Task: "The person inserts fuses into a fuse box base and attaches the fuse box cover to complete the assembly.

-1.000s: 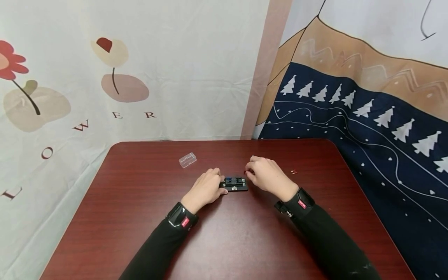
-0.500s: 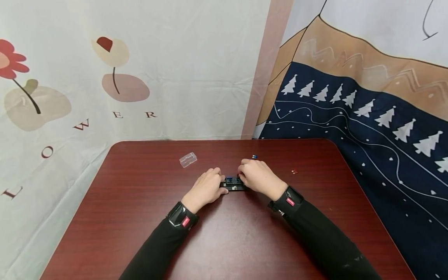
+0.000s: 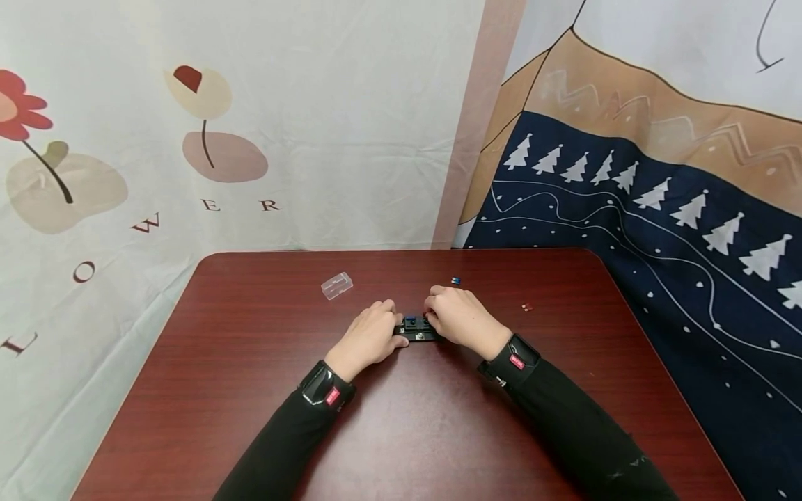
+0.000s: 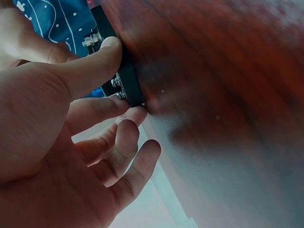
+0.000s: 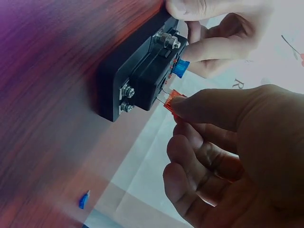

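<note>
A black fuse block [image 3: 416, 327] with metal screw terminals [image 5: 168, 40] lies on the table. My left hand [image 3: 366, 337] grips its left end, thumb on the near long side and fingers on the far side. One blue blade fuse [image 5: 181, 68] sits in the block. Between thumb and forefinger, my right hand [image 3: 466, 316] pinches a red-orange blade fuse [image 5: 172, 101]. In the right wrist view this fuse's metal prongs point at the block's top, right at the slots beside the blue one. The head view hides that fuse behind my fingers.
Beyond my right hand lies a loose blue blade fuse [image 3: 455, 280]. A small red fuse [image 3: 527, 307] is farther right. The clear plastic cover [image 3: 337, 285] rests at the back left of the reddish-brown table [image 3: 250, 403], with printed cloth hanging behind.
My right hand has moved left to the fuse block with the red-orange fuse, leaving the loose blue fuse in view behind it. The left hand has stayed on the block.
</note>
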`<state>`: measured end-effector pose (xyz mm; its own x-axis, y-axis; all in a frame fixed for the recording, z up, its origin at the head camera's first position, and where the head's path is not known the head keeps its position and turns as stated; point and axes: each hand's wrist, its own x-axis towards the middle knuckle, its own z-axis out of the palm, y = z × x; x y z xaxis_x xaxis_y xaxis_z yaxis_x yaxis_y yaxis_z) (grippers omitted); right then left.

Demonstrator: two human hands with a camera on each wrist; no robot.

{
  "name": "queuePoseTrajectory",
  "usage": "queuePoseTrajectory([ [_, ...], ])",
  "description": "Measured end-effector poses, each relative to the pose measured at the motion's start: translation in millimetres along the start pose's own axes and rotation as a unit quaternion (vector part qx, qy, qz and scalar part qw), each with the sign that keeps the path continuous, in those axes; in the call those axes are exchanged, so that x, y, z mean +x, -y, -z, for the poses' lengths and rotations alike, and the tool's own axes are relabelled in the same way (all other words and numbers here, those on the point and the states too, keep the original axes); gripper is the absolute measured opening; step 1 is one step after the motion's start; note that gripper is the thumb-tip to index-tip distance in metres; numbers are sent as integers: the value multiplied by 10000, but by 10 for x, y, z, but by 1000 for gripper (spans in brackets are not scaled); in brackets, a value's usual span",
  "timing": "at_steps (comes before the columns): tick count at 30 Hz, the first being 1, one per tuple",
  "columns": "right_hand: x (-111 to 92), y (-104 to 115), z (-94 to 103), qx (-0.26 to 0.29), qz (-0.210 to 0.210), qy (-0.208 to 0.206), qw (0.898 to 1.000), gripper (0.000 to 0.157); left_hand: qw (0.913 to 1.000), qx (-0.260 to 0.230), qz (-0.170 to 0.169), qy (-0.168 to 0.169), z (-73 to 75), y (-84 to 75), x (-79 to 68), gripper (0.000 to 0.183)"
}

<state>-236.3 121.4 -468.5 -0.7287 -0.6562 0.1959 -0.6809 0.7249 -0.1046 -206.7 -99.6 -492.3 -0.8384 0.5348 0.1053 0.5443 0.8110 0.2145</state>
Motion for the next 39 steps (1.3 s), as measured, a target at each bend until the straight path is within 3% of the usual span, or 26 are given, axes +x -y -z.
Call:
queuePoseTrajectory([
  [17, 7, -2, 31, -9, -211, 136, 9997, 7, 10000, -36, 41, 40, 16, -7, 7, 35],
  [39, -2, -20, -6, 68, -124, 48, 9999, 6, 10000, -23, 32, 77, 10, 4, 5, 35],
])
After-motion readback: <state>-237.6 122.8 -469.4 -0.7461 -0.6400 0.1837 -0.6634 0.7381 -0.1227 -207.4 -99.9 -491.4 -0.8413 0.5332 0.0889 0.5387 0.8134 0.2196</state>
